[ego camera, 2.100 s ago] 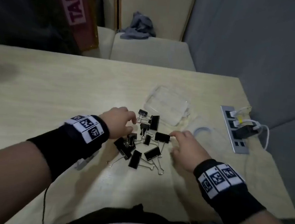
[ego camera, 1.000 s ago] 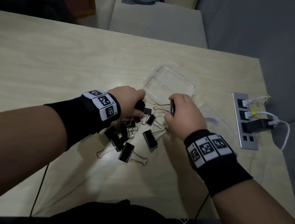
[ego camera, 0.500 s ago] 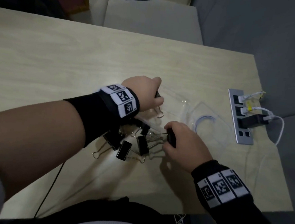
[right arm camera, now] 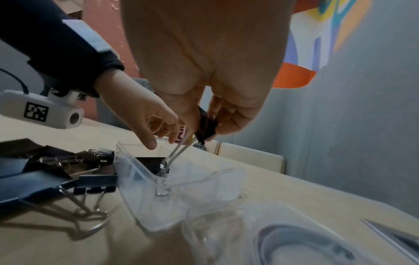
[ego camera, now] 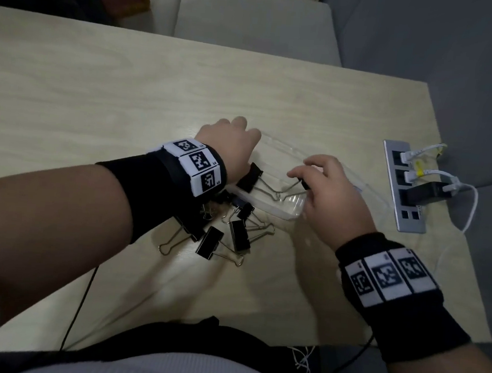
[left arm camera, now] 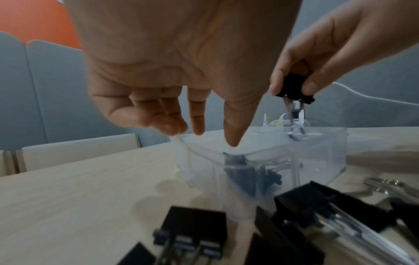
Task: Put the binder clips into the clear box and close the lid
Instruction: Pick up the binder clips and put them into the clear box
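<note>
The clear box lies open mid-table with one black binder clip inside it. My right hand pinches another black binder clip by its body over the box, and the clip's wire handles hang down into it. My left hand hovers over the box's left end, fingers relaxed and empty, their tips at the rim. Several more clips lie in a pile on the table just in front of the box. The clear lid lies to the right of the box.
A metal power strip with white plugs and cables is set in the table at the right, near the edge. A black cord runs off the table's front edge. Cushioned seats stand beyond the far edge.
My left hand let its clip go into the box and is now empty. My right hand picked a clip from the pile and raised it over the box.
</note>
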{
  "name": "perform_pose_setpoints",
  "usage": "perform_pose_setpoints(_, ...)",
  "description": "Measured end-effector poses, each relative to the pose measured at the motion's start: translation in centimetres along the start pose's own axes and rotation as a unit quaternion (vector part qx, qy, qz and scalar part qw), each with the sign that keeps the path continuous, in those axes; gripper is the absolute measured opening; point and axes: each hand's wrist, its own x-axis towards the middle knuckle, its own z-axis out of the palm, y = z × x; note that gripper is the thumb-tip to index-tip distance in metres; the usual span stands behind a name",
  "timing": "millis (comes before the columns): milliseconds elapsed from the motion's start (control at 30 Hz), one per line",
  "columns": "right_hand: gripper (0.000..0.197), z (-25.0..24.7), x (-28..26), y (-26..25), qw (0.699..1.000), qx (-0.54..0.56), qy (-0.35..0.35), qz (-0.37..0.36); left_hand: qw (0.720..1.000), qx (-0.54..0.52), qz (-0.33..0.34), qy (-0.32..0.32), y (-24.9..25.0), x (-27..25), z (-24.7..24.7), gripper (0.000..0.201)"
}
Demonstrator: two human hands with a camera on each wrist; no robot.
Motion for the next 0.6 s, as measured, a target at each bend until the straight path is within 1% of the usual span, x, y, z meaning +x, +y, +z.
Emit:
perform_pose_setpoints(67, 0.05, -0.1, 1.0, -0.5, 0.998, -0.039, -0.022, -0.039, 1.0, -0.006, -0.008, 0.013, -0.1, -0.2, 0.6, 0.048)
perform_pose_setpoints(133, 0.053, -0.1, 2.0, -1.3, 0.992, -0.086, -0.072, -0.063, 1.0, -0.017, -0.009, 0.021, -0.2, -0.2, 1.2, 0.056)
perform_pose_setpoints(233, 0.062, 0.5, 3.1, -2.2, 0.974, -0.121, -0.169, -0.088, 0.998, -0.047, -0.006, 0.027, -0.1, -0.4, 1.8, 0.057)
perform_pose_setpoints(300, 0.074, 1.0, 3.3, -2.4, 0.971, -0.1, -0.203, -0.08, 0.997, -0.065, -0.011, 0.038, -0.1, -0.5, 2.1, 0.054)
perform_pose_setpoints(366, 0.077, 1.2, 3.4, -2.3, 0.98, -0.064, -0.181, -0.06, 0.996, -0.081, -0.023, 0.042, -0.4, -0.7, 2.2, 0.054)
perform_pose_setpoints(433, 0.072, 1.4, 3.3, -1.9, 0.986, -0.063, -0.145, -0.044, 0.995, -0.093, -0.027, 0.033, -0.9, -0.8, 2.3, 0.055)
perform_pose_setpoints(533, 0.056, 1.8, 2.9, -1.4, 0.985, -0.109, -0.13, -0.021, 0.995, -0.098, -0.02, 0.018, -1.5, -1.0, 2.5, 0.055)
perform_pose_setpoints(600, 0.044, 2.1, 3.0, -1.6, 0.987, -0.116, -0.115, -0.008, 0.994, -0.103, -0.022, 0.015, -1.5, -1.1, 2.7, 0.051)
